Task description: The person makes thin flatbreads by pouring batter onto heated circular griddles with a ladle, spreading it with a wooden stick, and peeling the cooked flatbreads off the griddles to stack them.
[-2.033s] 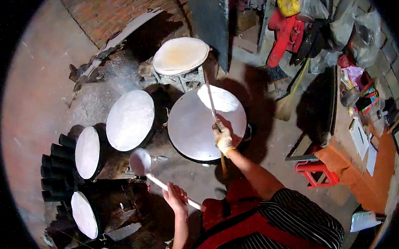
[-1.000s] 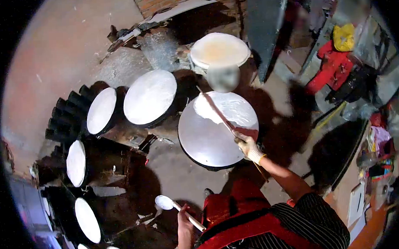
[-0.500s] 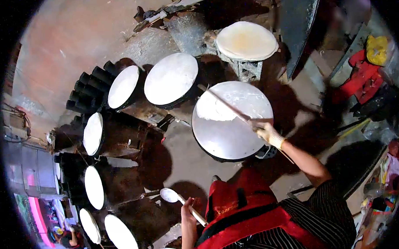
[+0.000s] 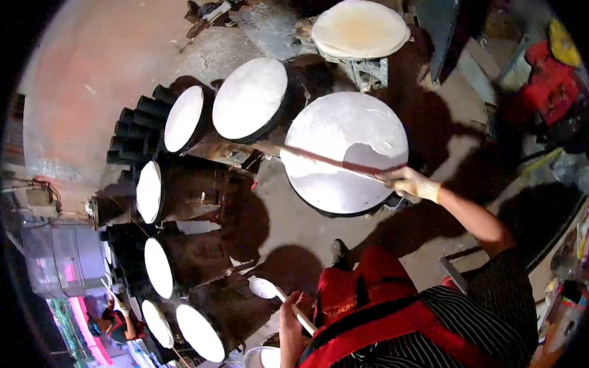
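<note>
My gloved right hand (image 4: 411, 184) grips the end of a long, thin wooden batter spreader (image 4: 326, 159). The spreader lies across a large round griddle (image 4: 334, 194) in front of me. White batter (image 4: 337, 114) coats the griddle's far part and both sides; a grey bare patch shows near the middle and the near edge. My bare left hand (image 4: 291, 317) is closed around the pale handle of a ladle (image 4: 264, 288), held low by my red apron. White residue shows in the ladle's bowl.
Several other round griddles with white tops, such as one (image 4: 249, 100) and another (image 4: 184, 120), curve away to the left. A stack of flatbreads (image 4: 360, 29) sits on a stand beyond. A bucket (image 4: 254, 364) is by my left arm. Another person (image 4: 118, 323) works at lower left.
The spreader has swept toward the near side of the griddle, and batter now reaches across the far and right side. My view has shifted; the ladle stays in my left hand.
</note>
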The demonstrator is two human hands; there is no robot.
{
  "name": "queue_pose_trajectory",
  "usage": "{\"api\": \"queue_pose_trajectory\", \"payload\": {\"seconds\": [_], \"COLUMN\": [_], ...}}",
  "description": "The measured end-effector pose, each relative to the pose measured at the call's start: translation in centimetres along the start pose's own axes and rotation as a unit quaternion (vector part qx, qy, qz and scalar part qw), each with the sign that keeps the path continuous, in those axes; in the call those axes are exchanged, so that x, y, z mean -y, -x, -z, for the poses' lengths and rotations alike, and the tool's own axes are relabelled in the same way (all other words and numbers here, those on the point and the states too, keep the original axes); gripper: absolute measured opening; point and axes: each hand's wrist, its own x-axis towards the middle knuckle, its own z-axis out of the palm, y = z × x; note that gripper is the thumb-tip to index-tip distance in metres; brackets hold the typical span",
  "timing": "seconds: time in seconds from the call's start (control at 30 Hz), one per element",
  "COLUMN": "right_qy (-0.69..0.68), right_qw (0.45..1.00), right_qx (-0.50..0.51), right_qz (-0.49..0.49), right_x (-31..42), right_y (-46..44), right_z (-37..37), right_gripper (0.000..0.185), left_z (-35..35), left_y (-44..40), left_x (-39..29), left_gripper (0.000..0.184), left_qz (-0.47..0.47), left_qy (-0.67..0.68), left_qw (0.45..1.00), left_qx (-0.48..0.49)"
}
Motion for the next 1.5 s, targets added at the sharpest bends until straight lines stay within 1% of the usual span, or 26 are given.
{"api": "queue_pose_trajectory", "payload": {"seconds": [0.1, 0.2, 0.23, 0.27, 0.37, 0.43, 0.5, 0.57, 0.6, 0.63, 0.67, 0.7, 0.73, 0.8, 0.9, 0.93, 0.97, 1.03, 1.1, 1.13, 1.17, 1.23, 1.37, 1.43, 1.47, 1.5], "right_qy": [-0.001, -0.043, -0.078, -0.033, 0.022, -0.031, -0.067, -0.189, -0.235, -0.28, -0.584, -0.52, -0.491, -0.381, -0.201, -0.157, -0.123, -0.157, -0.363, -0.439, -0.468, -0.307, -0.316, -0.366, -0.422, -0.406], "right_qw": [0.99, 0.99, 0.98, 0.982, 0.992, 0.987, 0.975, 0.933, 0.924, 0.91, 0.798, 0.837, 0.845, 0.846, 0.795, 0.775, 0.758, 0.75, 0.757, 0.75, 0.775, 0.795, 0.8, 0.767, 0.757, 0.741], "right_qx": [-0.018, -0.131, -0.18, -0.184, -0.11, -0.156, -0.212, -0.305, -0.301, -0.295, -0.069, -0.117, -0.176, -0.35, -0.545, -0.586, -0.614, -0.613, -0.507, -0.458, -0.399, -0.522, -0.508, -0.527, -0.491, -0.521], "right_qz": [-0.138, -0.027, 0.027, -0.011, 0.055, 0.017, 0.013, 0.036, -0.023, -0.081, 0.132, 0.125, 0.121, 0.13, 0.171, 0.177, 0.181, 0.19, 0.197, 0.187, 0.145, 0.032, 0.051, 0.024, 0.09, 0.121], "right_x": [-1.3, -4.7, -7.4, -8.3, -9.0, -13.9, -20.4, -27.2, -26.8, -24.0, -18.0, -21.7, -20.2, -14.8, -10.5, -10.1, -10.2, -10.5, -9.4, -9.1, -9.5, -10.7, -8.2, -6.2, -7.0, -5.8], "right_y": [6.1, 6.8, 5.4, 5.5, 9.7, 13.8, 17.9, 18.0, 16.4, 12.8, 7.9, 1.5, -4.1, -14.9, -27.6, -30.3, -32.3, -31.5, -24.7, -21.1, -18.1, -14.3, -6.3, -5.5, -6.8, -7.7], "right_z": [1.0, -0.4, -1.2, -2.2, -5.8, -7.6, -9.4, -13.0, -15.9, -19.7, -24.1, -24.5, -27.0, -32.0, -34.9, -35.3, -35.5, -36.4, -38.6, -39.1, -38.7, -38.7, -35.4, -33.5, -32.7, -33.4], "right_gripper": [0.033, 0.033, 0.033, 0.03, 0.033, 0.038, 0.04, 0.036, 0.038, 0.039, 0.048, 0.057, 0.052, 0.042, 0.029, 0.026, 0.023, 0.018, 0.014, 0.013, 0.015, 0.019, 0.029, 0.027, 0.024, 0.022], "left_z": [0.1, -0.1, -0.3, -0.5, 0.4, 2.2, 3.6, 7.0, 8.3, 8.9, 9.5, 11.2, 12.6, 13.5, 16.7, 20.0, 19.9, 19.5, 21.3, 20.2, 19.6, 20.5, 19.4, 18.6, 19.3, 18.9], "left_y": [-1.8, -4.4, -4.5, -4.5, -6.9, -11.6, -12.9, -16.6, -17.3, -17.5, -17.7, -18.1, -17.5, -14.4, -14.7, -17.6, -17.1, -14.9, -17.1, -15.9, -15.1, -17.2, -16.6, -16.0, -17.7, -17.3], "left_x": [-1.2, -3.2, -3.9, -4.7, -7.4, -9.2, -10.9, -12.1, -12.7, -13.4, -14.0, -14.8, -15.2, -16.6, -16.8, -16.3, -16.3, -16.6, -16.6, -16.9, -17.1, -16.6, -16.5, -16.0, -15.5, -15.3], "left_gripper": [0.013, 0.012, 0.012, 0.012, 0.014, 0.015, 0.015, 0.016, 0.016, 0.015, 0.013, 0.011, 0.011, 0.009, 0.01, 0.011, 0.011, 0.012, 0.016, 0.017, 0.018, 0.024, 0.034, 0.036, 0.036, 0.036], "left_qz": [0.024, 0.054, 0.047, 0.038, 0.012, 0.003, 0.02, 0.002, 0.008, 0.065, 0.118, 0.144, 0.143, 0.097, 0.089, 0.106, 0.085, 0.043, 0.078, 0.069, 0.06, 0.061, 0.093, 0.106, 0.099, 0.086], "left_qy": [0.007, -0.065, -0.08, -0.094, -0.169, -0.263, -0.271, -0.301, -0.286, -0.207, -0.124, -0.113, -0.085, -0.143, -0.122, -0.052, -0.062, -0.085, -0.107, -0.121, -0.135, -0.131, -0.144, -0.14, -0.15, -0.162], "left_qw": [1.0, 0.996, 0.995, 0.992, 0.969, 0.937, 0.929, 0.906, 0.911, 0.937, 0.956, 0.932, 0.93, 0.957, 0.974, 0.961, 0.973, 0.989, 0.977, 0.979, 0.981, 0.975, 0.957, 0.943, 0.935, 0.933], "left_qx": [0.001, -0.004, 0.039, 0.082, 0.18, 0.228, 0.252, 0.297, 0.297, 0.272, 0.239, 0.315, 0.328, 0.235, 0.167, 0.25, 0.207, 0.118, 0.169, 0.147, 0.126, 0.167, 0.233, 0.281, 0.306, 0.311]}}
